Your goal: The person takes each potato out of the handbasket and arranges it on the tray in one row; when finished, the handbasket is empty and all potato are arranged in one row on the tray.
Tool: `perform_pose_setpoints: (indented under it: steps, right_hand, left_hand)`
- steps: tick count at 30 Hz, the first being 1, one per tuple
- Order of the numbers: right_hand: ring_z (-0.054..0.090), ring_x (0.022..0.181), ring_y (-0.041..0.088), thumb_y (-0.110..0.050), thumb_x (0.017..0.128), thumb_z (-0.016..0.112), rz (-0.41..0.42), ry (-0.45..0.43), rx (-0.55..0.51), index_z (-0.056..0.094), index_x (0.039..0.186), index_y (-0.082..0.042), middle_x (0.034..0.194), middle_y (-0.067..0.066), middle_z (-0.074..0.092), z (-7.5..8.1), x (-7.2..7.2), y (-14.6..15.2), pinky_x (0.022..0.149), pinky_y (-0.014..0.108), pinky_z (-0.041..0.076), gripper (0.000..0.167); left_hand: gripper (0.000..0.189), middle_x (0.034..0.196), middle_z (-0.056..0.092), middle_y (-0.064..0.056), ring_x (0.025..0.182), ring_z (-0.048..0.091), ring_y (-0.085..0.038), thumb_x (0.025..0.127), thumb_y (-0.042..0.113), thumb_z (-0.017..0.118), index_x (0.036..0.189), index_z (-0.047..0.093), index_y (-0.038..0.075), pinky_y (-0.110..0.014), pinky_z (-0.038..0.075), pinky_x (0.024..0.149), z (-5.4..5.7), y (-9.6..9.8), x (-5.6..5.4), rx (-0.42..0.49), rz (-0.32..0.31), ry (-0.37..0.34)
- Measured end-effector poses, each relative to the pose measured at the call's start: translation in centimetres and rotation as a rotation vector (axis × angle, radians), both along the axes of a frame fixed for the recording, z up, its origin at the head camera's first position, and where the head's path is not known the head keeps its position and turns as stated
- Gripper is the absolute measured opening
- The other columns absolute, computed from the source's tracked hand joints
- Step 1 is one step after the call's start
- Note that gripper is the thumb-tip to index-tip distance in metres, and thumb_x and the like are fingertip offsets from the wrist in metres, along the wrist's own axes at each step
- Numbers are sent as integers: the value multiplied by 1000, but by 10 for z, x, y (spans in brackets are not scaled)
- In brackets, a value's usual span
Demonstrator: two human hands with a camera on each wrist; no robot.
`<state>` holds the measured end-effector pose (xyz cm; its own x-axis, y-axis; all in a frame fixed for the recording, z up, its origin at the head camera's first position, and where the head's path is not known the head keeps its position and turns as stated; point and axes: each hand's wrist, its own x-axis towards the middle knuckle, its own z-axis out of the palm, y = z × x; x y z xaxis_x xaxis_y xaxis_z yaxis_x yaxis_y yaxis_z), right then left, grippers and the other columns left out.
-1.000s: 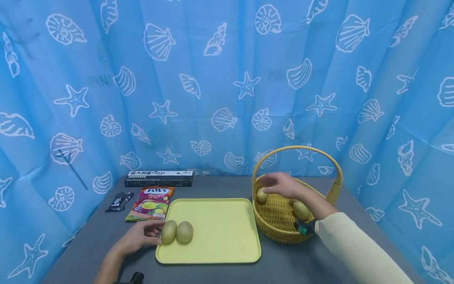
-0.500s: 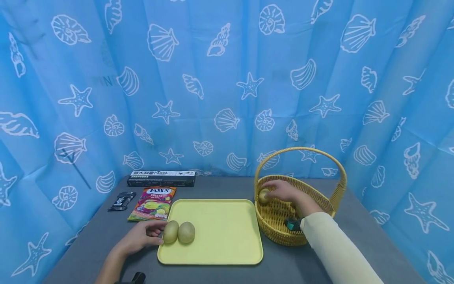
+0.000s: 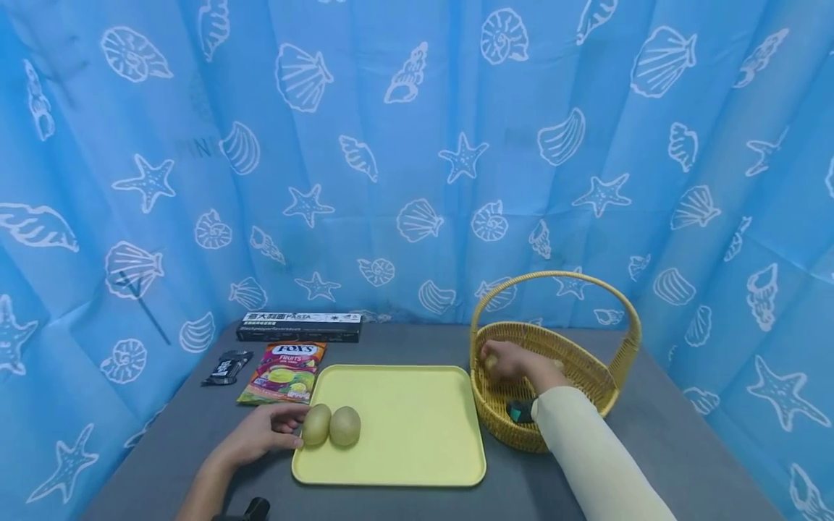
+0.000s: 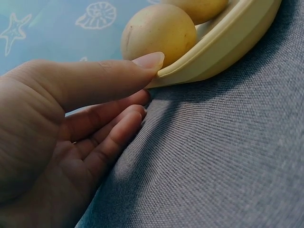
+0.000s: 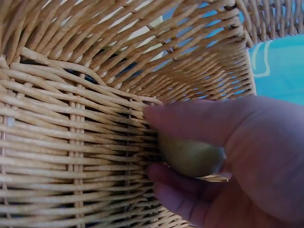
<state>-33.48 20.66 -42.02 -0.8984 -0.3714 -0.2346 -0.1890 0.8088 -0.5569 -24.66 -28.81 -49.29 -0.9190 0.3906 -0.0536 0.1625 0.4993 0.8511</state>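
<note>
From my remote station, I read the right hand [image 3: 511, 362] inside the wicker basket [image 3: 515, 436]. Its grip is engaged: in the right wrist view, the thumb lies above a fruit [image 5: 191, 156] and the fingers curve below it, beside the woven wall.

I read the left hand [image 3: 263, 434] at the left edge of the yellow tray [image 3: 417, 427]. Its grip is released, fingers loosely bent, thumb tip at the rim; I cannot tell whether it touches the nearer fruit [image 3: 316, 425]. A second fruit [image 3: 345, 426] sits just right of that one, both on the tray.

The tray rests on the grey table [image 3: 371, 503], just left of the basket. The candy bag [image 3: 283, 373] lies behind the left hand.
</note>
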Motion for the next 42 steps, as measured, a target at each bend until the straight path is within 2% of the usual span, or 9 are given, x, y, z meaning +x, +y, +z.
perform_pose_setpoints:
  steps: [7,12,15,20,23,25,31,38,42]
  right_hand:
    - [52,79,25,7,79,72,39,54,20,58,103,-9,99,9,55,-1,3,5,58,33,43,32]
    - [52,79,24,3,77,73,56,69,7,59,107,-11,99,8,56,9,9,8,61,35,44,35]
    - [54,83,23,-4,76,77,58,113,10,61,111,-12,101,6,58,16,14,9,67,38,45,40]
    - [56,81,19,-16,76,81,96,192,6,61,119,-11,98,2,60,31,31,10,70,39,47,48]
    - [56,76,17,-17,76,81,127,243,-34,60,121,-8,95,1,61,37,44,9,66,36,48,50]
    - [57,79,17,-17,76,81,137,288,-62,61,121,-7,98,3,62,39,53,8,66,36,48,50]
    - [55,92,20,-16,75,81,102,447,-116,62,119,-8,112,6,58,37,78,1,71,35,47,49]
    - [54,82,14,-13,73,83,54,579,-257,62,121,-8,110,2,59,29,98,-14,63,29,48,52]
    - [57,87,14,-12,73,84,38,636,-316,63,121,-10,112,1,61,23,107,-23,68,29,50,53]
  left_hand:
    - [65,113,64,-12,94,57,-21,78,21,82,130,56,-7,-27,49,78,0,3,0,11,-15,7]
    - [67,113,64,-10,94,57,-21,77,23,83,131,56,-6,-27,49,79,0,3,0,-1,5,-10]
    - [67,114,64,-11,95,57,-21,77,23,83,131,55,-7,-28,49,79,0,2,0,-2,3,-19]
    - [66,114,64,-12,94,58,-19,79,21,82,131,54,-8,-28,50,79,0,2,3,8,-6,-21]
    - [65,114,64,-13,94,58,-20,79,19,81,131,54,-9,-27,50,78,0,1,3,24,-11,-10]
    - [65,115,63,-14,95,57,-22,80,17,81,131,53,-10,-27,50,78,1,1,3,37,-15,-6]
    - [66,115,64,-13,96,57,-24,78,19,82,132,54,-9,-28,50,78,3,0,4,24,1,-20]
    - [66,115,63,-14,97,57,-24,79,20,82,131,54,-9,-28,50,78,4,1,4,20,-4,-15]
    - [66,115,63,-15,97,57,-25,79,19,81,131,53,-10,-27,50,78,4,2,4,23,-10,-10]
